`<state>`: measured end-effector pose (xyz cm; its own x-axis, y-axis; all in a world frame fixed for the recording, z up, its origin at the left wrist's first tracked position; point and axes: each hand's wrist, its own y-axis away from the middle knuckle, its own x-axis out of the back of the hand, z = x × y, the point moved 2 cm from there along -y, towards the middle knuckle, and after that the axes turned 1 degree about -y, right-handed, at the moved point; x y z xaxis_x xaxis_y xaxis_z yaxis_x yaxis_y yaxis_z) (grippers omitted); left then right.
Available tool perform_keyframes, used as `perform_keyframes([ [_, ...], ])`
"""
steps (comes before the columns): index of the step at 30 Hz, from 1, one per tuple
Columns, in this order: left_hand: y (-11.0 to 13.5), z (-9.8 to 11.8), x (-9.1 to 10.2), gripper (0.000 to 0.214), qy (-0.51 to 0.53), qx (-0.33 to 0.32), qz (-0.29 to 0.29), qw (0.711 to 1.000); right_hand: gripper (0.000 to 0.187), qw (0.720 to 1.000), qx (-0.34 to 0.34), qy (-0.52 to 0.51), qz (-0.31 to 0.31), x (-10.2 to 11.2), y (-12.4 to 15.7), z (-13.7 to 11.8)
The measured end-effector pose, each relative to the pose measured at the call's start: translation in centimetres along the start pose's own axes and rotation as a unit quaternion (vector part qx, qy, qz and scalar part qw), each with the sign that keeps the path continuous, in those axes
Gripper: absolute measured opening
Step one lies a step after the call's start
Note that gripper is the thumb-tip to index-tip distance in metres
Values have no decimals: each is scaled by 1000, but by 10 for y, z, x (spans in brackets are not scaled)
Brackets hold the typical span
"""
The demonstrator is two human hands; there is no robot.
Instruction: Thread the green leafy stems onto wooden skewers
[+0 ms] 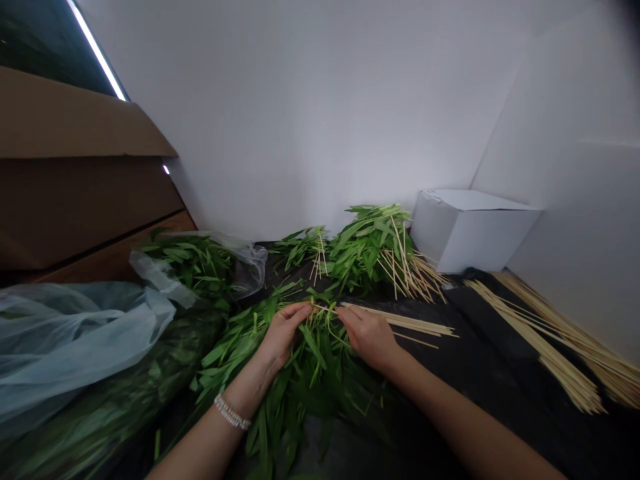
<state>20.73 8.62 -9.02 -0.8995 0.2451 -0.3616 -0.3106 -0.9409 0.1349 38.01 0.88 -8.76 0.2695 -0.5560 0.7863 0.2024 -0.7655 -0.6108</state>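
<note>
My left hand [283, 333], with a beaded bracelet at the wrist, pinches one end of a thin bamboo skewer [324, 308]. At its other end, the fingers of my right hand [369, 335] close on the skewer and a green stem. Long-leafed greens [314, 350] hang from the skewer between both hands, their stems looped about it; whether they are pierced I cannot tell. More loose greens [227, 350] lie under and left of my left hand. Just beyond my right hand rests a small bundle of bare skewers [415, 323].
At the back are a large pile of skewered greens [363, 250] and a smaller one [300, 245]. Plastic bags [75, 347] with greens lie left, beside a cardboard box [80, 207]. A white box [473, 230] and long skewer bundles [555, 363] occupy the right.
</note>
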Motion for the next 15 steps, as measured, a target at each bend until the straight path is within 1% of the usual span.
perform_keyframes([
  [6, -2, -2, 2, 30, -4, -3, -6, 1000, 29, 1000, 4, 2, -3, 0, 0, 0],
  [15, 1, 1, -1, 31, 5, 16, -14, 1000, 29, 1000, 2, 9, -4, -1, 1, 1],
])
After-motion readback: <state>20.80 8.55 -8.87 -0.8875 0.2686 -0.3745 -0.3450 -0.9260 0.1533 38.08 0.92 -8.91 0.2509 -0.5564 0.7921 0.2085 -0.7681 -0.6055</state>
